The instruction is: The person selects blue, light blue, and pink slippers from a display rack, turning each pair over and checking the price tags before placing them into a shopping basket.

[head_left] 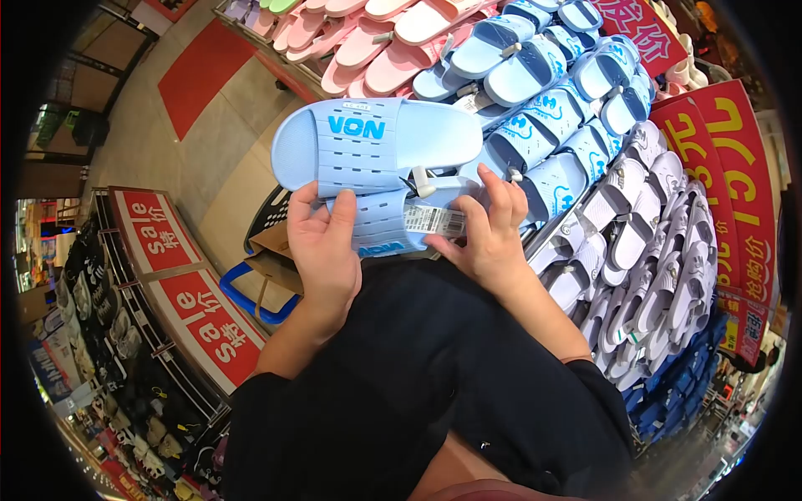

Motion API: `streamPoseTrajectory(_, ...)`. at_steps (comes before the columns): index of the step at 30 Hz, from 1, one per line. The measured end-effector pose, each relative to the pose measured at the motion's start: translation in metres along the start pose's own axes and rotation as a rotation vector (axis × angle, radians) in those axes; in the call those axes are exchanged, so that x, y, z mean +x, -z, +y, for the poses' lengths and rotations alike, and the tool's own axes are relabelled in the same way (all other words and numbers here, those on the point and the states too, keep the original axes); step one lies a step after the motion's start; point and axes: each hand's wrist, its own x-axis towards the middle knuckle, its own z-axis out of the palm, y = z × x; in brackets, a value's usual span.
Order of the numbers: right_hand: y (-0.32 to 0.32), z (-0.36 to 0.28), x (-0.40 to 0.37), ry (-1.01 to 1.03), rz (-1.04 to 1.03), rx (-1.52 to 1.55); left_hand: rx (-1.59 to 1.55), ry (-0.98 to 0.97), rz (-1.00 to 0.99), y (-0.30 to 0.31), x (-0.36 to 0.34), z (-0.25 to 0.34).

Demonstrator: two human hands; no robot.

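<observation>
Blue slippers: A pair of blue slippers (376, 154), soles side by side, is held above the lap, joined by a white clip (424, 183), which probably keeps them matched.
Left hand (324, 238): Fingers closed on the pair's near left side, thumb over the strap, seemingly bearing the weight.
Price tag (433, 220): Lies print-up across the pair's nearer slipper, perhaps turned so for reading.
Right hand (494, 230): Thumb and forefinger, part curled, meet the tag's lower and right edges, the other fingers raised; whether they pinch or merely steady it, one cannot tell.
Pair and fingers: The slippers stretch away from the left fingers, with the tag beside the right ones.
Slipper display: Pink slippers (363, 50) beyond the pair; pale grey slippers (639, 242) and red price signs (748, 196) to its right, colours grouped, likely for shoppers.
</observation>
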Motion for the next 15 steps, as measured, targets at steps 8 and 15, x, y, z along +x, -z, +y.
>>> streamPoseTrajectory(8,-0.003,0.0,-0.002,-0.109,-0.119,0.075,0.048,-0.046,-0.005,0.003,0.001,-0.001)
streamPoseTrajectory(15,0.02,0.011,0.003,-0.374,-0.207,0.613,0.091,-0.089,0.077,0.008,0.009,0.015)
